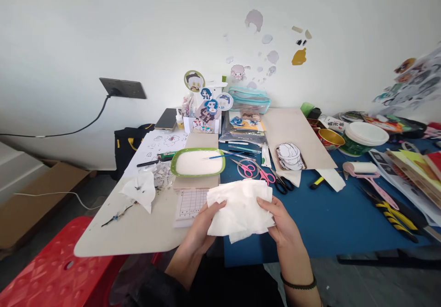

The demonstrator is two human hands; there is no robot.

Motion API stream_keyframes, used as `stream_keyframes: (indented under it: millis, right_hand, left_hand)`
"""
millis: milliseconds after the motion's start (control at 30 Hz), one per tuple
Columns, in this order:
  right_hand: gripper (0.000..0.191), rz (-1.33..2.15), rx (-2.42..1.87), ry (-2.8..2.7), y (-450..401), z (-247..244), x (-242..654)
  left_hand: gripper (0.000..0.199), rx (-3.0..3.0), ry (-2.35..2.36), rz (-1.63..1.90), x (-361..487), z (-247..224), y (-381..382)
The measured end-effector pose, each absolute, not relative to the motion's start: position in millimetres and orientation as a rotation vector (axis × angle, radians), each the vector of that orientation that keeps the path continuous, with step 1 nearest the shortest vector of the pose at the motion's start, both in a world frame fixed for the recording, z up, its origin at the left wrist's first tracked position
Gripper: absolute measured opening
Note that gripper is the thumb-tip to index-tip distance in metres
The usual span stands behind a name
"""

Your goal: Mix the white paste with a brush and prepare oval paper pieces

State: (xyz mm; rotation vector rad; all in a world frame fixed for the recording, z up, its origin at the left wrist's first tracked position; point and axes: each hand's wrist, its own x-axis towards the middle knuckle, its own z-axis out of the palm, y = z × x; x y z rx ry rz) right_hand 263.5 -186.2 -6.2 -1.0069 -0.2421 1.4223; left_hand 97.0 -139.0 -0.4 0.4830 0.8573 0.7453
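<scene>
Between my two hands is a layered bundle of white tissues (pixel 241 210), held up over the front of the table. My left hand (pixel 206 224) grips its left side, thumb on top and fingers hidden underneath. On the right edge, my right hand (pixel 284 219) pinches it the same way. Just beyond the tissues lie pink-handled scissors (pixel 266 176) and black-handled scissors (pixel 285 185). A green-rimmed white dish (pixel 197 162) stands behind to the left, a thin blue brush (pixel 220 156) resting across it. A gridded white card (pixel 191 206) lies beside my left hand.
Paper scraps (pixel 161 174) and a crumpled tissue (pixel 139 190) lie on the left. To the right are a lint roller (pixel 363 169), yellow-black pliers (pixel 392 213) and a white-lidded tub (pixel 365 137). A red stool (pixel 62 261) stands at lower left. Cut-out drawings lie on cardboard (pixel 299 118).
</scene>
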Motion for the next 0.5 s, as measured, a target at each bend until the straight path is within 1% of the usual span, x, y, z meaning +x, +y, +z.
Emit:
stream_keyframes:
  millis: [167,300,367,433,500]
  right_hand:
    - [0.030,1.479,-0.946,-0.193,-186,-2,261]
    - [0.029,1.431,-1.000,-0.335,-192,3,263]
    - [0.026,1.226,-1.150,-0.549,-199,8,264]
    - [0.019,0.874,-1.269,-0.901,-208,14,263]
    - [0.024,0.508,-1.220,-1.317,-213,20,257]
  left_hand:
    - [0.031,0.492,0.737,0.767,99,-1,-142]
    - [0.031,0.549,0.748,0.760,96,2,-142]
    - [0.030,0.619,0.779,0.766,94,2,-139]
    - [0.026,0.770,0.772,0.787,94,3,-136]
    - [0.024,0.909,0.735,0.816,97,4,-134]
